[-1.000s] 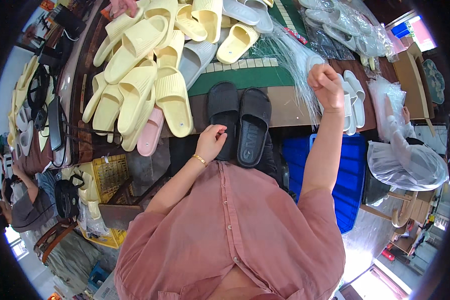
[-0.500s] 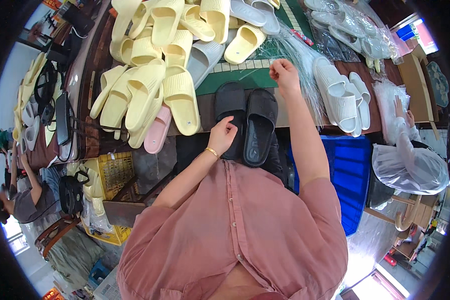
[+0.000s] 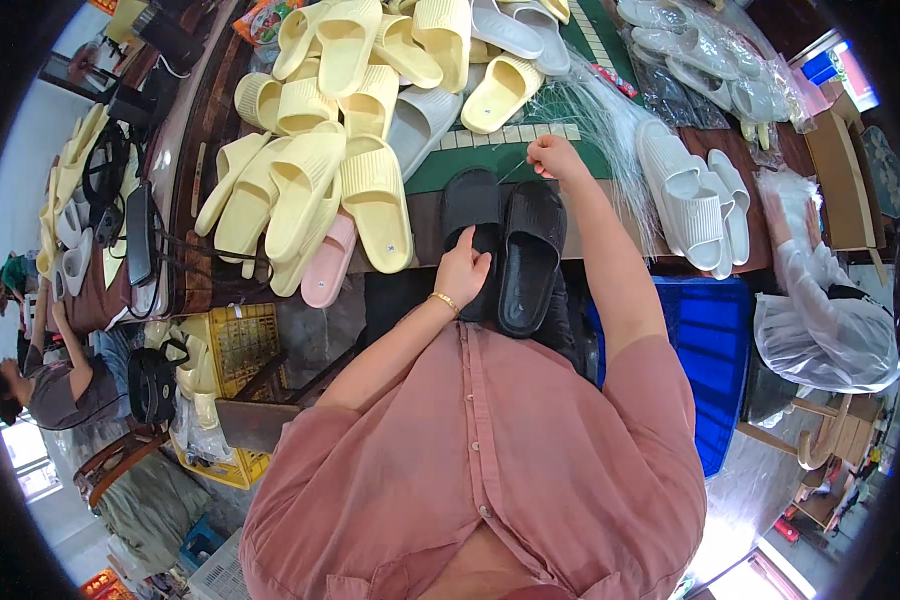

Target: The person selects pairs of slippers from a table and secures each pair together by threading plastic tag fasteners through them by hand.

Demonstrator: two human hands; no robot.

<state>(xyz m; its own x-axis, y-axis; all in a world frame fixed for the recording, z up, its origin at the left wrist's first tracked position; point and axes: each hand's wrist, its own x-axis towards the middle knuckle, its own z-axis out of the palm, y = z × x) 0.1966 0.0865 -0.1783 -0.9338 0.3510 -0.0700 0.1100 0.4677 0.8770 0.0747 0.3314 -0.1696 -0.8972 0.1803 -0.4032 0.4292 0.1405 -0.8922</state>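
Note:
A pair of black slide slippers lies at the table's near edge, against my shirt. My left hand point(image 3: 462, 272) is on the left slipper point(image 3: 472, 205), its index finger stretched to the lower edge of the strap and the thumb apart; its remaining fingers are mostly hidden. Beside it lies the right slipper point(image 3: 532, 258), which neither hand touches. My right hand point(image 3: 556, 160) is closed in a pinch above and right of the straps. A faint, thin clear strand point(image 3: 513, 172) runs from its fingertips toward the left slipper's strap.
Pale yellow slippers point(image 3: 305, 165) are heaped at left, with a pink one point(image 3: 328, 262). A bundle of clear strands point(image 3: 610, 150) lies right of my hand, near grey slippers point(image 3: 678, 195). Below is a blue crate point(image 3: 705, 345). People work at left and right.
My right hand has moved slightly down and left, toward the black slippers. My left index finger has stretched out from a pinch. The whole view has shifted a little.

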